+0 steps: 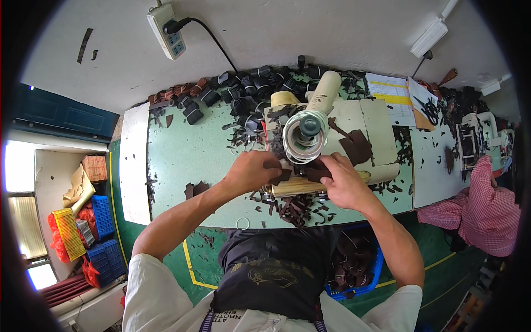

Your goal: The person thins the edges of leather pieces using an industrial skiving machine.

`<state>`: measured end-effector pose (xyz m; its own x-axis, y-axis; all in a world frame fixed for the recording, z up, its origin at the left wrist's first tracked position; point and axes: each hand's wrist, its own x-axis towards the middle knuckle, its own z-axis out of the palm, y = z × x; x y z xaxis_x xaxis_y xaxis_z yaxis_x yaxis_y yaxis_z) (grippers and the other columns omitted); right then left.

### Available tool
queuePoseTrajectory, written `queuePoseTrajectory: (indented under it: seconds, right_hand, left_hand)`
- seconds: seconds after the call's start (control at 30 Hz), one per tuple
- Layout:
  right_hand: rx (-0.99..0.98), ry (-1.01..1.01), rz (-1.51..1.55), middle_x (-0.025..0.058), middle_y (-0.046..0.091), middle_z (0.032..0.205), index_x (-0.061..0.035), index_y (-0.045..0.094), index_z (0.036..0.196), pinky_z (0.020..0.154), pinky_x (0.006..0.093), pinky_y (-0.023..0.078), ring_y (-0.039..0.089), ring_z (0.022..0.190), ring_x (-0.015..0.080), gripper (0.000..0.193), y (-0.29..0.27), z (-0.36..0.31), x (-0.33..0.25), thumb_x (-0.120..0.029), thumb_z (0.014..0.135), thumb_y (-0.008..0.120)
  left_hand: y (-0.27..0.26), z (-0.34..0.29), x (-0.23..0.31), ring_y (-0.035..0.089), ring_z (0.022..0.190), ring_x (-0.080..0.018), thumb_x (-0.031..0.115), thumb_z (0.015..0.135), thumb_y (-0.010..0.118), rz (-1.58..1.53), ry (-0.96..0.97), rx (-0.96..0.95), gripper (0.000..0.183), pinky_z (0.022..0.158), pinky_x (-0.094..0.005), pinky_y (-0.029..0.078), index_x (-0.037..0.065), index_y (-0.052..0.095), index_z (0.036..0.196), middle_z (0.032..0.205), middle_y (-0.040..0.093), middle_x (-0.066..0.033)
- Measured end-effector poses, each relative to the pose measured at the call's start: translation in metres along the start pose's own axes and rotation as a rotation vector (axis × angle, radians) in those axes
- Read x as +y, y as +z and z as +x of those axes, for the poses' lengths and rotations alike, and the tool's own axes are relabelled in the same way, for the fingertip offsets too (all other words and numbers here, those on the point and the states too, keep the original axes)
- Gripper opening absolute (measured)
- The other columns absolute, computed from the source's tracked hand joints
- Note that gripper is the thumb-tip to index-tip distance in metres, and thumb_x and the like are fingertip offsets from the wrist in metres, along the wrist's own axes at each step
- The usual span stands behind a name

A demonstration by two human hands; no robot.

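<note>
1. A green table is strewn with scraps.
2. Near the machine, brown material is pinched by left hand and right hand — 2 grips, slightly apart.
3. Feeding seems underway — steady guiding is probably needed.

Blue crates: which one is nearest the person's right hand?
The crate of dark pieces, lower than the table, on the right hand's side; the other blue crates stand far left.
</note>
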<state>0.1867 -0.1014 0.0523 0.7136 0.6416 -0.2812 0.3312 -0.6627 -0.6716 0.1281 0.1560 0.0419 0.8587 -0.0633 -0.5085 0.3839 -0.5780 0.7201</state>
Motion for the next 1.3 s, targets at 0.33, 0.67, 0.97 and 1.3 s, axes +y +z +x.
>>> queuePoseTrajectory:
  seconds: [0.33, 0.67, 0.97, 1.3]
  right_hand:
    - [-0.080, 0.000, 0.029, 0.0188, 0.056, 0.121, 0.0013, 0.052, 0.131, 0.101, 0.0430, 0.044, 0.053, 0.119, 0.0369, 0.043, 0.002, 0.004, -0.010, -0.001, 0.089, 0.061]
    - [-0.089, -0.046, 0.202, 0.0226, 0.053, 0.128, 0.0042, 0.053, 0.129, 0.104, 0.0446, 0.042, 0.051, 0.121, 0.0401, 0.042, -0.002, -0.002, 0.003, -0.002, 0.088, 0.059]
    - [0.144, 0.064, 0.692, 0.0160, 0.058, 0.128, 0.0015, 0.048, 0.136, 0.102, 0.0371, 0.045, 0.058, 0.117, 0.0280, 0.047, 0.022, -0.039, -0.014, -0.002, 0.090, 0.059]
    - [0.273, 0.316, 2.076, 0.0042, 0.052, 0.137, -0.0070, 0.041, 0.147, 0.109, 0.0331, 0.037, 0.048, 0.127, 0.0166, 0.044, 0.104, -0.060, -0.095, -0.016, 0.105, 0.047]
  left_hand:
    - [0.003, -0.008, 0.012, 0.072, 0.092, -0.0300, 0.017, 0.089, 0.065, -0.052, 0.044, 0.084, 0.024, 0.085, -0.0400, 0.055, 0.007, 0.072, 0.110, 0.098, 0.075, -0.0133]
    - [0.024, -0.004, 0.012, 0.071, 0.092, -0.0333, 0.009, 0.085, 0.066, 0.004, 0.137, 0.268, 0.027, 0.083, -0.0420, 0.055, 0.004, 0.066, 0.111, 0.101, 0.072, -0.0155]
    - [0.077, -0.068, 0.012, 0.067, 0.113, -0.0243, 0.011, 0.092, 0.071, -0.530, -0.001, 0.109, 0.051, 0.096, -0.0359, 0.054, -0.002, 0.053, 0.137, 0.125, 0.067, -0.0159]
    - [0.098, -0.085, 0.023, 0.041, 0.138, -0.0450, -0.002, 0.084, 0.052, 0.184, 0.504, 0.432, 0.072, 0.114, -0.0453, 0.037, -0.008, 0.026, 0.151, 0.146, 0.040, -0.0312]
